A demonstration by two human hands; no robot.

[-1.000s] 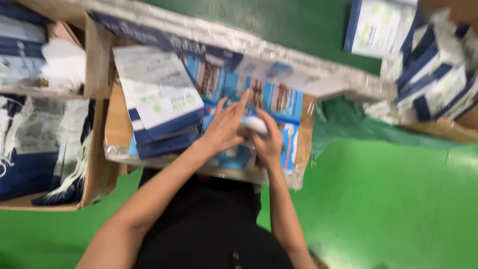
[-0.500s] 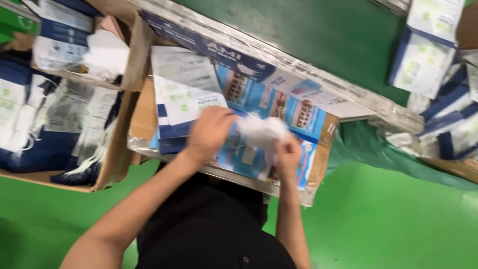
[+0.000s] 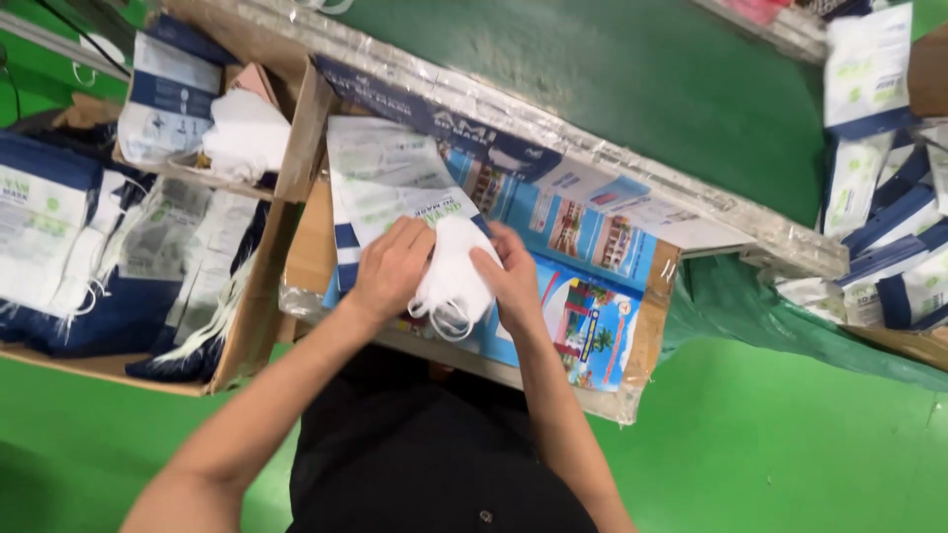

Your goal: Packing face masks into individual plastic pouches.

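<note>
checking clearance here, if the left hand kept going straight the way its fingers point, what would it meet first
The left hand points up and right, fingers on the white mask held with the right hand. Going on, it would likely first meet the white and blue packet lying just beyond on the board; depth is unclear.

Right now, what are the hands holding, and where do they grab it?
Both hands hold a white mask. The left hand grips its left edge, the right hand its right edge; the ear loops hang loose below.

White folded face mask [image 3: 452,271], ear loops dangling at its near edge, w/ blue-white packet [image 3: 380,188] just behind it.
</note>
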